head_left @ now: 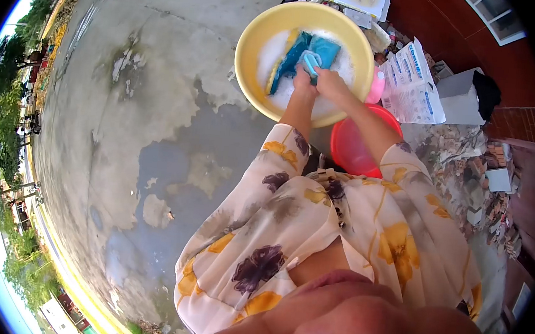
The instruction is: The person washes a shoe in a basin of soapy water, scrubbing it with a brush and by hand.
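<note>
A wide yellow basin [247, 47] holds white suds and a yellow ridged board, probably a washboard [277, 73]. Wet teal cloth [324, 48] lies over the board. My left hand [305, 81] is closed at the near edge of the cloth, its fingertips partly hidden. Close beside it, my right hand [329, 83] is closed on a light blue piece [311, 61] lying on the teal cloth. Whether this piece is bunched fabric or a brush, I cannot tell. Both hands are inside the basin, nearly touching each other.
A red basin [352, 150] stands against the yellow one, with a pink container [376, 86] beside it. To the right are a printed white sack [412, 84], a grey box [461, 97] and rubble [480, 184]. Wet patches mark the concrete ground [160, 96].
</note>
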Tool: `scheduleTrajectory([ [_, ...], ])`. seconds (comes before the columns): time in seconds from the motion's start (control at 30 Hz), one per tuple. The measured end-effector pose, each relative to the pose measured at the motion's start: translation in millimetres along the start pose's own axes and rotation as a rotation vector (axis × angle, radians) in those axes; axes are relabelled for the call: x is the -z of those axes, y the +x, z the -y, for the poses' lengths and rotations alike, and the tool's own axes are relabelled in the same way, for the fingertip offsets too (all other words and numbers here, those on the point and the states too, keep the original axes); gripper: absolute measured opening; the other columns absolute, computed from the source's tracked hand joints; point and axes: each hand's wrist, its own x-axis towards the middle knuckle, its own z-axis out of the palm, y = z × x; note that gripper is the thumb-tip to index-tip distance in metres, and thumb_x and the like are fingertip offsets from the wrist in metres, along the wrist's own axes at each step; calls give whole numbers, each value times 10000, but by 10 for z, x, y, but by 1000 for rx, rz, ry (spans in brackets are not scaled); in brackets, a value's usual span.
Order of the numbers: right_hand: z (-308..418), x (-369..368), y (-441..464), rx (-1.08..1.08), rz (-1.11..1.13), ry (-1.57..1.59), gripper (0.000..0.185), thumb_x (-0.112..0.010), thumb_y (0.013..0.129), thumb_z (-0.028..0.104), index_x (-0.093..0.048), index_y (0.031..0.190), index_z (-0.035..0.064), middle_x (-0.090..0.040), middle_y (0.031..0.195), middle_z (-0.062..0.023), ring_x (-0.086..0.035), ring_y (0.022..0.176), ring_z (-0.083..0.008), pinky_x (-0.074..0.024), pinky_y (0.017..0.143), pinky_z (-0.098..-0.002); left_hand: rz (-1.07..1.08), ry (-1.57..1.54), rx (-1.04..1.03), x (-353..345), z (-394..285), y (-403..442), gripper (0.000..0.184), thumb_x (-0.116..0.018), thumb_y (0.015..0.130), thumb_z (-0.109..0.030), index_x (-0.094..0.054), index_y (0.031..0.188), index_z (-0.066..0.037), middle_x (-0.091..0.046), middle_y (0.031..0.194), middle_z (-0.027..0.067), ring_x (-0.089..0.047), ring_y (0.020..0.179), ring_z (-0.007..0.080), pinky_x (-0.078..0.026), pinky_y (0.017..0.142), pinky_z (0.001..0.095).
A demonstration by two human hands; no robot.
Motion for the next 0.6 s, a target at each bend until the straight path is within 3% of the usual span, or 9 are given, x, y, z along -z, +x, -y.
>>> scheduleTrajectory([
  [0.03,33,147,135,-44,3,27,415,-414,845,93,-557,1232,136,-622,938,-288,-611,879,-448,-477,783,-533,98,-81,35,39,29,140,524,-309,971,-492,-471,1270,-94,-525,1273,108,-520,1141,293,-400,982,504],
  [0.07,16,156,307,-36,-6,30,415,-414,845,93,-557,1232,136,-622,938,-288,-611,879,-448,-477,783,-533,23,5,-63,150,108,407,544,-310,963,-518,-471,1272,-100,-532,1269,96,-532,1129,280,-396,989,496],
  [0.2,64,152,590,-124,-197,22,433,-423,840,96,-544,1254,134,-616,951,-299,-613,887,-443,-485,785,-516,145,-108,-65,-25,-9,191,466,-330,976,-415,-458,1280,-85,-516,1289,102,-521,1140,279,-383,996,494],
  [0.27,83,187,451,-127,-77,96,443,-422,846,118,-525,1277,110,-615,957,-298,-614,888,-440,-487,799,-499,224,-110,-23,-35,-62,24,436,-340,976,-373,-455,1280,-82,-512,1290,113,-518,1141,289,-382,994,496],
  [0.33,189,219,51,-68,23,76,460,-449,826,111,-512,1282,97,-611,1001,-289,-601,933,-436,-482,823,-488,99,-120,111,-248,-199,-485,427,-385,959,-384,-497,1225,-69,-552,1207,124,-536,1088,293,-417,955,450],
  [0.4,241,221,-142,-6,129,54,481,-476,806,103,-498,1287,85,-607,1044,-279,-589,978,-432,-477,848,-478,81,-76,-12,-33,-68,130,444,-384,951,-421,-512,1213,-86,-543,1212,123,-528,1095,306,-411,957,469],
  [0.47,231,191,-166,-16,80,56,441,-410,860,155,-517,1285,100,-618,962,-288,-614,880,-430,-483,803,-499,80,-113,-9,-32,-67,88,436,-374,952,-415,-516,1221,-103,-535,1225,118,-524,1100,308,-399,966,496],
  [0.5,159,162,-11,-23,56,57,434,-422,856,142,-525,1275,96,-622,961,-280,-609,889,-437,-480,812,-500,109,-157,135,-40,-74,-84,414,-358,961,-386,-512,1236,-117,-532,1243,110,-523,1110,302,-393,968,518],
  [0.6,49,69,558,-142,-136,80,437,-432,847,121,-522,1274,95,-618,978,-283,-605,895,-448,-482,811,-501,167,-104,58,36,11,124,415,-338,968,-373,-510,1244,-115,-528,1262,105,-521,1120,302,-391,969,526],
])
